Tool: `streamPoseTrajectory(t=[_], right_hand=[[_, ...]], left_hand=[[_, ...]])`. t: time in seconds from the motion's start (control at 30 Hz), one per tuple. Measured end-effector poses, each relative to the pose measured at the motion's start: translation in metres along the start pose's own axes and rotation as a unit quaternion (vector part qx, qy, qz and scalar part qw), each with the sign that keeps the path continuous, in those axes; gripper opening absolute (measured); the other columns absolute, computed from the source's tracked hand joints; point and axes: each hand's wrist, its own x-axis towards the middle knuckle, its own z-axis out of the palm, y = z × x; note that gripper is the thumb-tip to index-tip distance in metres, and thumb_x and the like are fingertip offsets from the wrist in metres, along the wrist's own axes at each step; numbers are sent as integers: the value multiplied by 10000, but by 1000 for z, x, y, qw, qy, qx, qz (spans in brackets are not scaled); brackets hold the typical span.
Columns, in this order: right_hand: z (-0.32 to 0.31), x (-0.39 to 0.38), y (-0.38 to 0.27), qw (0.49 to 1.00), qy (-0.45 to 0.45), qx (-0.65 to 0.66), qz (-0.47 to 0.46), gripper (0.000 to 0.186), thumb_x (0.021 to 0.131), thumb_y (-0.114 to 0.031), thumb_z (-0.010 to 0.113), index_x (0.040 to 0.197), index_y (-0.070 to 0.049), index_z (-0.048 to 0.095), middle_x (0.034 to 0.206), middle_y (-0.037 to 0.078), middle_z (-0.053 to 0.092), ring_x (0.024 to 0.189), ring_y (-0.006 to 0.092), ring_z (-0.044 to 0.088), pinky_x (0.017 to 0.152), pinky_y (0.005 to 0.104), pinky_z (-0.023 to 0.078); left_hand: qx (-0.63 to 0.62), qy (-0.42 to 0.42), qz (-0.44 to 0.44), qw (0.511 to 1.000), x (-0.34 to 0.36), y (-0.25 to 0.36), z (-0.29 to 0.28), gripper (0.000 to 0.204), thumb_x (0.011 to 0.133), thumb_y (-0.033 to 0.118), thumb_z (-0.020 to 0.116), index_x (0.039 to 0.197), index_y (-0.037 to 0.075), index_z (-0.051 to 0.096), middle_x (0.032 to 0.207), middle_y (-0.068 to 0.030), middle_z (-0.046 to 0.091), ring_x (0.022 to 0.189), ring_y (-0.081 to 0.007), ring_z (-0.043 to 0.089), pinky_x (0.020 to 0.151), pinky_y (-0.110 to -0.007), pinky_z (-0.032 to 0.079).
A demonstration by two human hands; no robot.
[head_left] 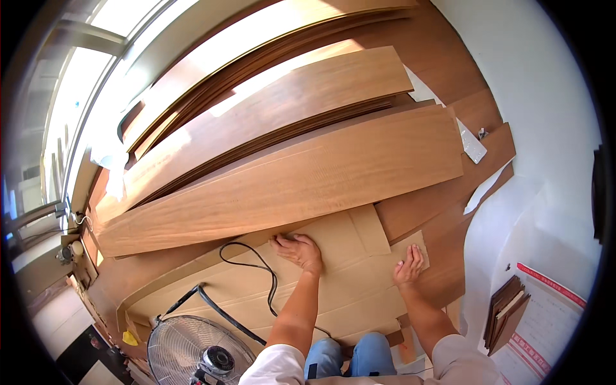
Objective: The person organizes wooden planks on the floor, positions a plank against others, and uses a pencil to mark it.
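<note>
My left hand (pixel 296 251) rests on a large sheet of brown cardboard (pixel 340 289), just below the near edge of a long wooden plank (pixel 289 173); its fingers are bent and slightly apart, with nothing visible in them. My right hand (pixel 409 264) lies at the cardboard's right part, fingers loosely extended and bent, holding nothing that I can see. A black cable (pixel 273 282) loops across the cardboard beside my left forearm. The long plank lies on others, with more stacked planks (pixel 269 102) behind it.
A metal fan (pixel 183 346) with a black tube handle stands at lower left. A window (pixel 77 102) runs along the left, a white wall (pixel 532 109) along the right. Bundled brown boards (pixel 504 314) lie at lower right. White strips (pixel 478 192) lie near the wall.
</note>
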Motion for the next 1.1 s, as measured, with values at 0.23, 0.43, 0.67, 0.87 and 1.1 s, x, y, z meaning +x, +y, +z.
streamPoseTrajectory(t=[0.23, 0.43, 0.67, 0.87, 1.1], right_hand=[[3, 3, -7, 999, -37, 11, -18, 575, 807, -96, 449, 1368, 25, 408, 1378, 210, 417, 1270, 404, 410, 1076, 530, 334], [-12, 15, -28, 998, -59, -13, -20, 585, 802, -39, 466, 1377, 43, 393, 1388, 221, 404, 1280, 426, 396, 1093, 524, 311], [-115, 128, -115, 916, -260, 288, -101, 423, 754, 16, 524, 1175, 6, 573, 1241, 164, 557, 1162, 357, 515, 960, 471, 440], [-95, 339, -198, 967, -11, 178, -181, 402, 815, -89, 582, 1213, -32, 570, 1261, 120, 552, 1206, 302, 495, 1030, 439, 385], [-93, 367, -194, 980, -23, 89, -175, 419, 873, -245, 534, 1241, -46, 544, 1226, 110, 535, 1224, 275, 465, 1094, 444, 323]], left_hand=[[3, -33, 2, 999, 7, -10, 2, 551, 836, 105, 498, 1319, -93, 324, 1405, -298, 296, 1262, -457, 334, 1046, -534, 301], [-32, -34, 2, 999, 11, -9, -6, 577, 822, 124, 511, 1343, -48, 333, 1396, -283, 309, 1298, -462, 306, 1075, -539, 283], [-38, -57, -13, 998, 10, -14, -2, 587, 812, 109, 517, 1349, -37, 330, 1402, -270, 305, 1311, -450, 300, 1094, -535, 275], [-26, -39, -16, 999, 9, -10, -6, 594, 815, 142, 494, 1357, -11, 307, 1408, -264, 296, 1324, -462, 282, 1092, -555, 270], [-38, -85, -8, 996, 6, 0, -15, 583, 860, 150, 490, 1369, -63, 302, 1437, -295, 283, 1352, -445, 268, 1124, -540, 229]])
